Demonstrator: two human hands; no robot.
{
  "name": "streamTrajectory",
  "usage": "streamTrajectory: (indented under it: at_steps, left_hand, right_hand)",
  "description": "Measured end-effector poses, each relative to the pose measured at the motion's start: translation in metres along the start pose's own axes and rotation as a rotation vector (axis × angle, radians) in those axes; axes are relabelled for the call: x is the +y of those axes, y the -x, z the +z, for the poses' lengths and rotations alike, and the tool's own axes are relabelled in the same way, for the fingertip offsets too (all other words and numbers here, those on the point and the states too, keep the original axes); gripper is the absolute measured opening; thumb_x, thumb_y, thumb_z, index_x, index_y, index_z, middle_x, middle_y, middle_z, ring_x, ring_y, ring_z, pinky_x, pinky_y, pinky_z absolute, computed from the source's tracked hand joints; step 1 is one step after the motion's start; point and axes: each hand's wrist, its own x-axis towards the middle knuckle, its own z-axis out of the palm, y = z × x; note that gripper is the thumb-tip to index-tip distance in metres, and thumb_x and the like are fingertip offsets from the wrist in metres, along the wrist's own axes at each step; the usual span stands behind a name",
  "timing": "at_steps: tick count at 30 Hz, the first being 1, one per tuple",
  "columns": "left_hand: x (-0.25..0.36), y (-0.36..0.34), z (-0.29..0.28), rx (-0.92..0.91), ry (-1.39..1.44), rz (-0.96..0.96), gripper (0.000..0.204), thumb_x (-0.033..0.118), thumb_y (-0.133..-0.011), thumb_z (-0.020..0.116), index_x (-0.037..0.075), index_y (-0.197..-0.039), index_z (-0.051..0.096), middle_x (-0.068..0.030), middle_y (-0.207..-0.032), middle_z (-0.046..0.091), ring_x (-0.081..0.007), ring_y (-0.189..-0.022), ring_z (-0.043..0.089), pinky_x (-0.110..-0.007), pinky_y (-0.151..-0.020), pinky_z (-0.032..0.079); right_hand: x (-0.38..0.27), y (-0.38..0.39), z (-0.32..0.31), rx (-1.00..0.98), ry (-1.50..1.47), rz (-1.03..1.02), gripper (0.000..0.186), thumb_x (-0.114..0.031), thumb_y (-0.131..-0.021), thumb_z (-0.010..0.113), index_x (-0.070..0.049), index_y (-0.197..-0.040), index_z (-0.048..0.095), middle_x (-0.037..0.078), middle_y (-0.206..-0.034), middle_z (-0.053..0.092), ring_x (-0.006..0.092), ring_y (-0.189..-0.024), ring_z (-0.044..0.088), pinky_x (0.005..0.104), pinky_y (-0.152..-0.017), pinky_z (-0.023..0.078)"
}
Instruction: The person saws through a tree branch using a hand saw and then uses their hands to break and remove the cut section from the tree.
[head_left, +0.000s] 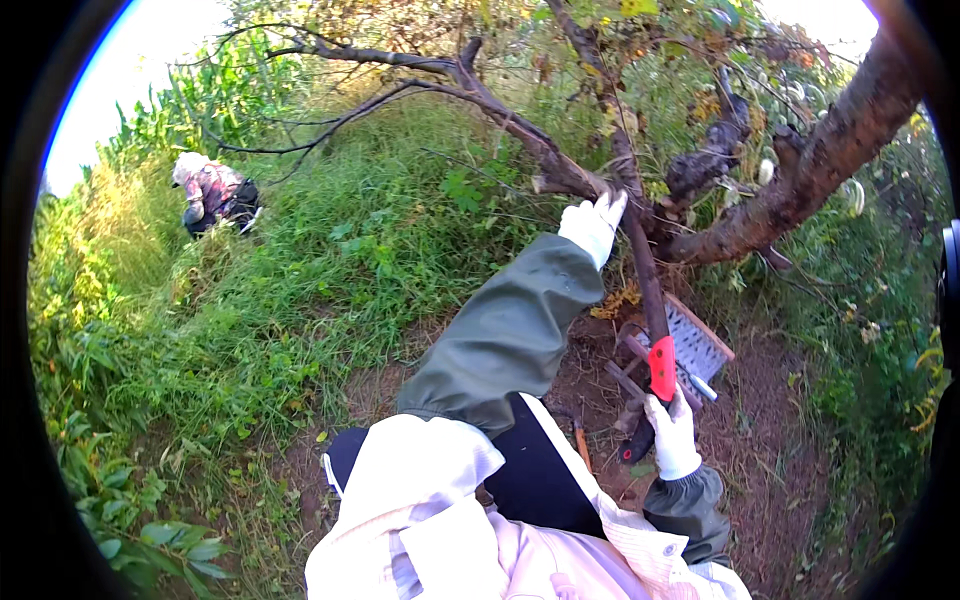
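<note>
My left hand (pixel 592 228), in a white glove, reaches up and its fingers press round a dark tree branch (pixel 560 172) close to where it meets the trunk. Lower and to the right, my gloved right hand (pixel 675 440) is closed on a hand saw with a red and black handle (pixel 662 368). Its blade cannot be made out against the dark stem (pixel 645 270) above it. The black handle end shows just left of my right hand.
A thick trunk (pixel 830 160) leans up to the right. Beneath lie a speckled pale panel with a wooden edge (pixel 700 340), a white-and-blue tube (pixel 703 388), cut wood pieces (pixel 628 380) and an orange-handled tool (pixel 582 445). Another person (pixel 218 195) crouches in tall grass at the far left.
</note>
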Motion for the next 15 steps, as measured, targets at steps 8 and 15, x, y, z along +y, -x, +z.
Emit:
streamTrajectory:
  at_steps: [8,15]
  left_hand:
    - [-0.065,0.064,0.018,0.086,-0.100,-0.014,0.012,0.022,-0.079,0.052,0.013,-0.079,0.060,-0.0055,-0.086,0.056,-0.0246,-0.080,0.052,-0.039,-0.065,0.042]
    - [-0.043,0.109,-0.036,0.418,-0.046,0.077,0.021,0.026,-0.070,0.060,0.014,-0.062,0.044,-0.0048,-0.065,0.045,-0.0253,-0.063,0.050,-0.039,-0.054,0.042]
  right_hand:
    - [0.012,0.001,-0.007,0.132,0.015,-0.048,0.043,-0.013,-0.094,0.048,-0.016,-0.133,0.029,0.003,-0.073,0.051,0.0093,-0.050,0.049,0.0261,-0.045,0.047]
    - [0.019,0.008,-0.005,0.065,-0.010,-0.101,0.037,-0.005,-0.089,0.052,-0.005,-0.123,0.037,0.005,-0.080,0.056,0.0118,-0.053,0.055,0.0265,-0.050,0.051]
